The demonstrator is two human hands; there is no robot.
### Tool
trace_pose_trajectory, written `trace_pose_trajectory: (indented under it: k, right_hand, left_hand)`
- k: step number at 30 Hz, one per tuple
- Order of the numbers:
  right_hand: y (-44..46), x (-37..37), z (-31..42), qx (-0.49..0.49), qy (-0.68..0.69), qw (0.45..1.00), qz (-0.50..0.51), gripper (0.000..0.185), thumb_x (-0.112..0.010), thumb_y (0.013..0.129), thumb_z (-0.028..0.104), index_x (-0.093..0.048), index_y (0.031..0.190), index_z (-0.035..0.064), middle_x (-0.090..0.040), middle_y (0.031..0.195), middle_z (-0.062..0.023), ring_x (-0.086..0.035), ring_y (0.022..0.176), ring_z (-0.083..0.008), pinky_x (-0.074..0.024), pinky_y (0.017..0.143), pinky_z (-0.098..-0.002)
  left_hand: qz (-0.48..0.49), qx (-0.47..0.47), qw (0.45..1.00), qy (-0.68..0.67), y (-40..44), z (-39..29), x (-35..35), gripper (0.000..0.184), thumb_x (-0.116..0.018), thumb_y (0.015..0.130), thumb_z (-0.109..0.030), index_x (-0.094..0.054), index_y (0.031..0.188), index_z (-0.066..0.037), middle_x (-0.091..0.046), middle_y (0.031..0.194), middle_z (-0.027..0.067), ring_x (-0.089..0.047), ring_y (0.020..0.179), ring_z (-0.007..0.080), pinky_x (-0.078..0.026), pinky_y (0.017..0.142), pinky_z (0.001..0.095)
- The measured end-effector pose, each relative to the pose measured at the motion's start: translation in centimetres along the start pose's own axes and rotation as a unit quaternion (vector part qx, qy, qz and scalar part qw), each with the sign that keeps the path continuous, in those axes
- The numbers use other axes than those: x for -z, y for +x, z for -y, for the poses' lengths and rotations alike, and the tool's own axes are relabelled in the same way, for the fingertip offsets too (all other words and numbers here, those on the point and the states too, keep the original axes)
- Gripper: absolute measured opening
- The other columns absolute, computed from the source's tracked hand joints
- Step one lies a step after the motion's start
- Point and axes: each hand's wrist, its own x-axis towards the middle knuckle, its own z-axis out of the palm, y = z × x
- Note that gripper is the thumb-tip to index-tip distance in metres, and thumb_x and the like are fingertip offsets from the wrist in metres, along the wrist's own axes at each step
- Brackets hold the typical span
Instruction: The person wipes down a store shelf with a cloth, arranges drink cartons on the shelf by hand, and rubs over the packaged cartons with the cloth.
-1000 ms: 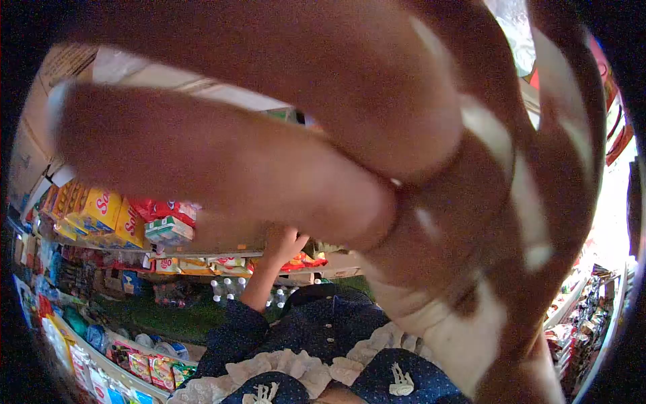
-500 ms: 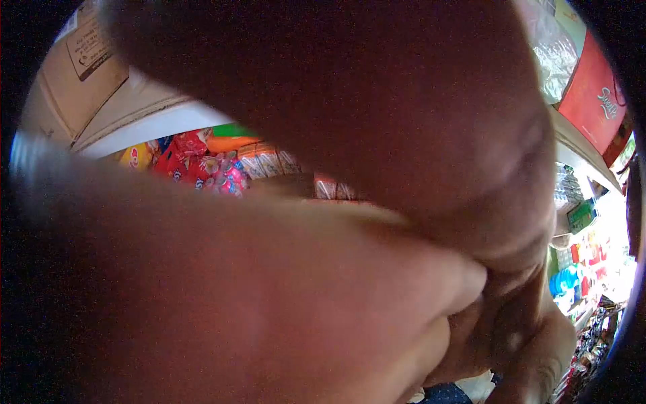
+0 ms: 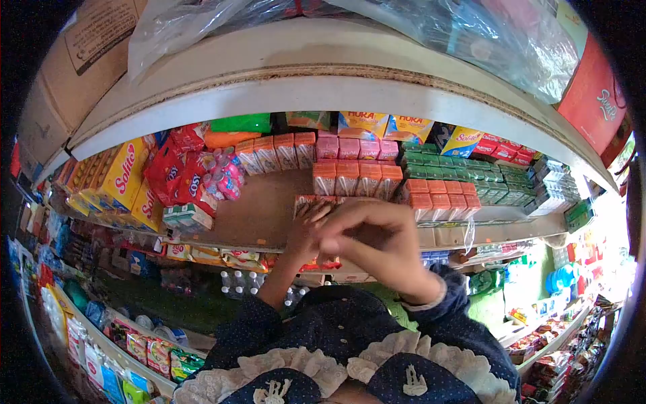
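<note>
My left hand (image 3: 306, 225) reaches to the front of the shelf. Its fingers stretch towards a low row of orange packs (image 3: 306, 200); part of that row is hidden behind my hands. Nearer the camera, my right hand (image 3: 383, 239) is closed in a pinch, thumb and forefinger curled into a ring. Its fingertips overlap my left hand in this view, and whether something is between them cannot be made out. Behind my hands stand upright orange packs (image 3: 356, 178), with pink packs (image 3: 356, 148) farther back.
On the shelf's left are yellow Solito boxes (image 3: 124, 175), red Cosy bags (image 3: 178, 178) and a bag of pink items (image 3: 224, 176). Green packs (image 3: 457, 165) and orange packs (image 3: 444, 200) stand to the right. An upper shelf edge (image 3: 323, 81) overhangs. Bottles (image 3: 239, 283) stand below.
The hands or arms that filled the view close to the camera have moved down and away. Both hands now show in front of the shelf, and the goods are visible.
</note>
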Motion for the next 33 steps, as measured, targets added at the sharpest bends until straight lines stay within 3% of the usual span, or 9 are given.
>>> trace_pose_trajectory:
  k: [1,3,7,9,10,12,18,26,33]
  right_hand:
    - [-0.9,1.1,-3.8,-0.012,-0.111,0.992,-0.051,0.009,-0.073,0.084,-0.002,-0.072,0.093,-0.0056,-0.072,0.091,-0.013,-0.068,0.078,-0.0177,-0.0548,0.073,-0.0307]
    - [-3.0,3.2,-10.2,-0.01,-0.297,0.943,-0.152,0.009,-0.075,0.082,-0.001,-0.073,0.091,-0.0026,-0.072,0.089,-0.013,-0.07,0.077,-0.0181,-0.0548,0.07,-0.0308]
    - [-7.3,7.0,-17.8,-0.024,-0.427,0.882,-0.197,0.01,-0.074,0.081,0.001,-0.074,0.091,0.0003,-0.072,0.088,-0.0135,-0.071,0.076,-0.0234,-0.0552,0.067,-0.0325]
    - [-8.4,7.6,-19.0,-0.051,-0.497,0.843,-0.198,0.017,-0.075,0.08,0.004,-0.074,0.097,0.0019,-0.071,0.099,-0.0152,-0.071,0.084,-0.0298,-0.0559,0.072,-0.0363]
    - [-8.8,8.0,-19.6,-0.053,-0.496,0.843,-0.201,0.017,-0.075,0.08,0.004,-0.074,0.097,0.0019,-0.071,0.099,-0.0152,-0.071,0.084,-0.0298,-0.0559,0.072,-0.0363]
    - [-8.6,8.0,-19.8,0.048,-0.541,0.833,-0.107,0.029,-0.072,0.082,0.008,-0.07,0.111,0.0023,-0.066,0.118,-0.0158,-0.066,0.104,-0.0327,-0.0537,0.086,-0.041]
    - [-8.9,5.9,-20.8,-0.025,-0.612,0.789,-0.051,0.056,-0.065,0.088,0.02,-0.05,0.139,-0.0003,-0.048,0.144,-0.0189,-0.042,0.137,-0.0367,-0.0366,0.111,-0.0461]
    - [-5.4,6.8,-21.4,-0.052,-0.636,0.77,-0.027,0.058,-0.056,0.095,0.031,-0.044,0.145,0.0036,-0.043,0.148,-0.0204,-0.041,0.138,-0.0364,-0.0334,0.112,-0.0483]
    - [-6.5,6.4,-21.7,-0.046,-0.643,0.764,-0.02,0.056,-0.057,0.095,0.029,-0.046,0.144,0.0039,-0.043,0.149,-0.0198,-0.04,0.139,-0.0369,-0.0314,0.114,-0.0491]
  left_hand:
    - [0.046,0.066,0.995,-0.065,0.2,-2.3,1.8,0.044,-0.063,0.091,-0.027,-0.062,0.13,-0.007,-0.05,0.146,0.012,-0.042,0.14,0.0291,-0.03,0.116,0.0491]
    - [0.054,0.078,0.995,-0.011,1.3,-4.2,4.0,0.044,-0.061,0.093,-0.029,-0.061,0.131,-0.006,-0.05,0.146,0.0124,-0.041,0.14,0.029,-0.028,0.118,0.0492]
    - [0.074,0.075,0.992,0.067,2.0,-5.0,5.0,0.046,-0.06,0.096,-0.03,-0.057,0.137,-0.007,-0.049,0.148,0.013,-0.037,0.143,0.0311,-0.027,0.118,0.0504]
    - [0.055,0.068,0.994,0.065,2.1,-5.1,4.7,0.045,-0.059,0.096,-0.03,-0.059,0.134,-0.006,-0.051,0.145,0.0135,-0.04,0.141,0.0308,-0.027,0.118,0.0497]
    - [0.033,0.059,0.995,0.067,2.1,-5.1,4.7,0.044,-0.058,0.096,-0.031,-0.061,0.132,-0.005,-0.053,0.143,0.0139,-0.042,0.139,0.0305,-0.028,0.118,0.0489]
    - [0.029,0.05,0.996,0.073,2.3,-5.4,5.2,0.043,-0.059,0.096,-0.03,-0.061,0.131,-0.005,-0.054,0.142,0.0138,-0.044,0.138,0.0308,-0.03,0.117,0.0488]
    - [-0.035,0.078,0.994,0.066,0.3,-6.0,4.2,0.04,-0.063,0.095,-0.026,-0.063,0.127,-0.003,-0.056,0.139,0.0137,-0.051,0.13,0.0327,-0.039,0.11,0.0487]
    - [-0.005,0.15,0.987,0.062,2.5,-5.4,4.9,0.046,-0.056,0.097,-0.022,-0.052,0.14,-0.006,-0.047,0.147,0.0147,-0.045,0.134,0.0352,-0.034,0.114,0.0493]
    - [0.015,0.119,0.984,0.133,1.3,-5.8,4.8,0.049,-0.057,0.095,-0.021,-0.05,0.142,-0.007,-0.042,0.151,0.0152,-0.04,0.139,0.0356,-0.033,0.115,0.0498]
